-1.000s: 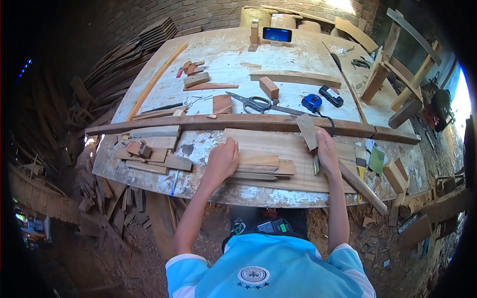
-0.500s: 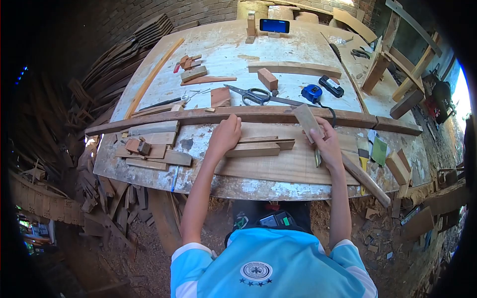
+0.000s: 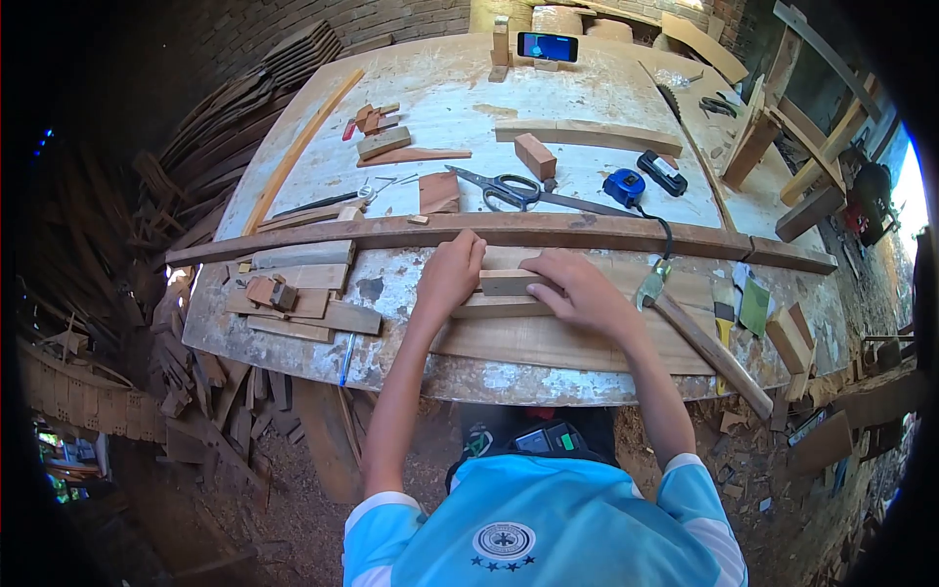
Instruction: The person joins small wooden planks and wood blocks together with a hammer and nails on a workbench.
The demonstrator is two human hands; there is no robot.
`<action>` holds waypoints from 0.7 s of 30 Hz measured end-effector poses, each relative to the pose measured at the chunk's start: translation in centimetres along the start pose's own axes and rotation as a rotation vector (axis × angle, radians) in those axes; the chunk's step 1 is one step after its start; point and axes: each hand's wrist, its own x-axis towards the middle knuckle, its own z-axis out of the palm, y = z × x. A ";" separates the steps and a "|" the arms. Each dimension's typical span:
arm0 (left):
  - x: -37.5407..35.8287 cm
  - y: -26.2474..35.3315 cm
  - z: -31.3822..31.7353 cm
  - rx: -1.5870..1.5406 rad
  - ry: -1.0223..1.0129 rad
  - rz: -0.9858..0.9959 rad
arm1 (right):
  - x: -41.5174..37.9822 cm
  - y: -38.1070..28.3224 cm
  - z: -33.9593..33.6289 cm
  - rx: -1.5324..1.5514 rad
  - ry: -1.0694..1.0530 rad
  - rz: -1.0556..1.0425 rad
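**Small wood pieces under both hands, against the long batten**

Your left hand (image 3: 452,277) and your right hand (image 3: 584,291) lie together on a little stack of short wood pieces (image 3: 511,284). The stack sits on a wide plank (image 3: 548,342) at the near edge of the workbench (image 3: 450,108), just in front of the long dark batten (image 3: 548,233) that crosses the bench.

The left hand presses the left end of the stack, with its fingers curled over the top edge toward the batten. The right hand lies flat over the right end, fingers spread and pressing down; it is not closed around anything.

I judge these pieces to be light, stiff and dry. They will not bend, but they can slide easily on each other and on the smooth plank. The thin ones may split at the ends if you squeeze hard. The best hold is on the long edges, thumb on one side and fingers on the other, near the middle of the length, so that the stack stays even.

A chisel (image 3: 653,286) with a wooden handle lies just beside your right hand. Scissors (image 3: 504,186) and a blue tape measure (image 3: 623,186) lie beyond the batten.
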 end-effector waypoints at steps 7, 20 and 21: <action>-0.3 0.1 -0.6 -0.168 0.015 0.099 | -0.6 -0.4 0.1 -0.019 0.035 0.031; -5.0 -2.4 -1.1 -0.190 0.480 0.070 | -1.5 1.4 2.6 0.116 0.360 0.296; -4.8 -2.3 -1.1 -0.219 0.456 0.051 | -1.5 1.4 2.4 0.133 0.357 0.304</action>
